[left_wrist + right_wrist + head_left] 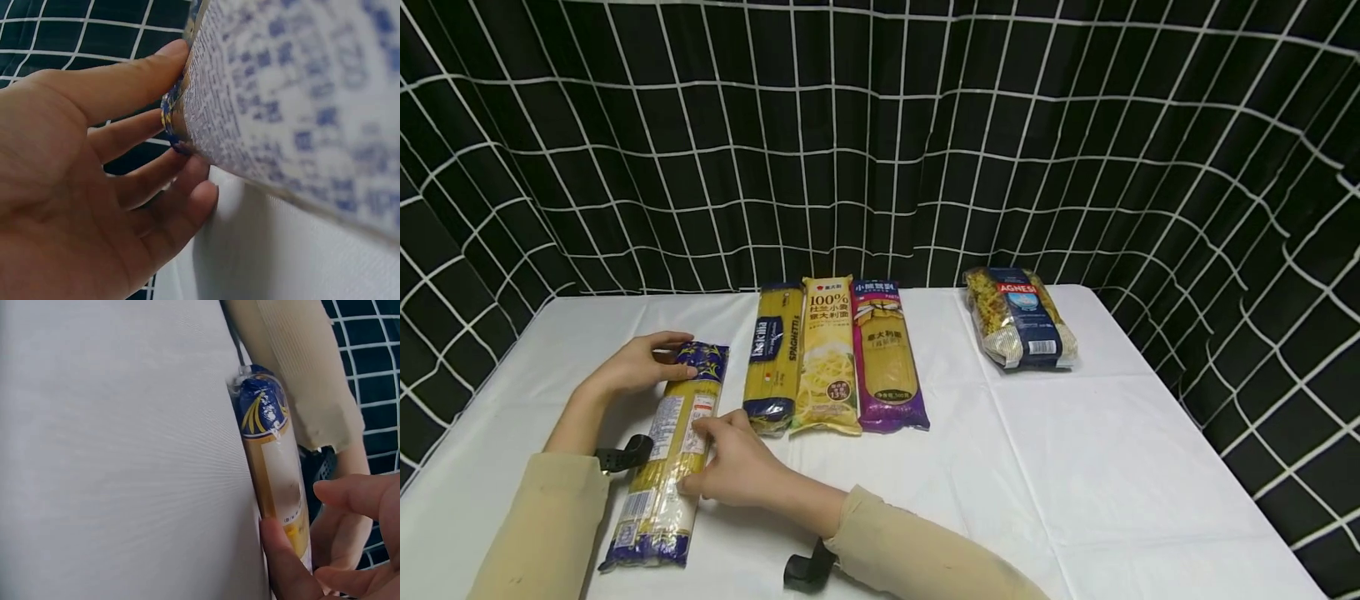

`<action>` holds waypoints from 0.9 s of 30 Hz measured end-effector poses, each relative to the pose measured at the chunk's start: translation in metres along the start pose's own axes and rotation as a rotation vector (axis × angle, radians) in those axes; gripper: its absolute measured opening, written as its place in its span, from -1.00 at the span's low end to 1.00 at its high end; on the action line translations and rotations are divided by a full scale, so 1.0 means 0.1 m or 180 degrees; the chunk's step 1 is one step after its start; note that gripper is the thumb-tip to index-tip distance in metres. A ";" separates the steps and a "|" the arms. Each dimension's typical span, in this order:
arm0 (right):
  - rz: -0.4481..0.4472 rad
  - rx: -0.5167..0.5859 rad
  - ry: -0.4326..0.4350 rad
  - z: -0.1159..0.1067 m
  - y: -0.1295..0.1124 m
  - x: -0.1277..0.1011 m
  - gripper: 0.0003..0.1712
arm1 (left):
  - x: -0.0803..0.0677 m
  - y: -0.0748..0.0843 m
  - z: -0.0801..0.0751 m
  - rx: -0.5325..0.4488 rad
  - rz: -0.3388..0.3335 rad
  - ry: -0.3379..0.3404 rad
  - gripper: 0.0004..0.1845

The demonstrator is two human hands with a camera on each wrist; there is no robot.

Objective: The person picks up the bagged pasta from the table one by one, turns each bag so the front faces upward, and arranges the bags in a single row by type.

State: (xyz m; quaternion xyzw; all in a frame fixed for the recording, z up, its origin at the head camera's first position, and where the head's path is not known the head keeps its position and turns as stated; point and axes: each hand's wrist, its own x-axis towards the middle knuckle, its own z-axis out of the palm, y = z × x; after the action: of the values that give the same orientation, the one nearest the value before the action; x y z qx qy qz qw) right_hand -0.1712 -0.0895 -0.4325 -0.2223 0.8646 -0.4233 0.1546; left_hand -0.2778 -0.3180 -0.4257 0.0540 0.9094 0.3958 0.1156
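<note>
A long spaghetti packet (pixel 670 450) with blue ends and a white label lies on the white tablecloth (pixel 1075 467) at the front left. My left hand (pixel 688 357) touches its far end with nearly straight fingers; the left wrist view shows those fingers (pixel 156 125) against the packet's edge (pixel 294 106). On the packet's middle rests my right hand (pixel 700 454), fingers over the label and thumb at its side. In the right wrist view the thumb and fingers of that hand (pixel 295 509) pinch the packet (pixel 269 431).
Three more long pasta packets lie side by side behind: a yellow-and-blue one (pixel 773 358), a yellow one (pixel 829 358), a purple one (pixel 887 358). A blue bag of short pasta (pixel 1021 318) sits at the back right. A black curtain with a white grid (pixel 880 142) surrounds the table.
</note>
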 end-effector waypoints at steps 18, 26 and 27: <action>0.0148 0.0876 0.0049 0.06 0.02 0.04 0.04 | -0.13 0.11 -0.11 -0.0634 0.0183 0.0395 -0.40; 0.0089 0.2085 0.0066 0.09 0.03 0.08 0.05 | -0.23 0.26 -0.24 -0.0845 0.0432 0.0524 -0.40; 0.0071 0.2105 0.0080 0.09 0.03 0.08 0.06 | -0.24 0.27 -0.24 -0.0848 0.0451 0.0538 -0.40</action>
State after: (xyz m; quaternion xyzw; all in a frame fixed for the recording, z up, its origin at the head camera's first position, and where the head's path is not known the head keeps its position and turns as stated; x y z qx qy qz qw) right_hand -0.1749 -0.0979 -0.4413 -0.1454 0.6846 -0.6820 0.2123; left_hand -0.2610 -0.3214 -0.3859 0.0687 0.8493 0.5231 0.0167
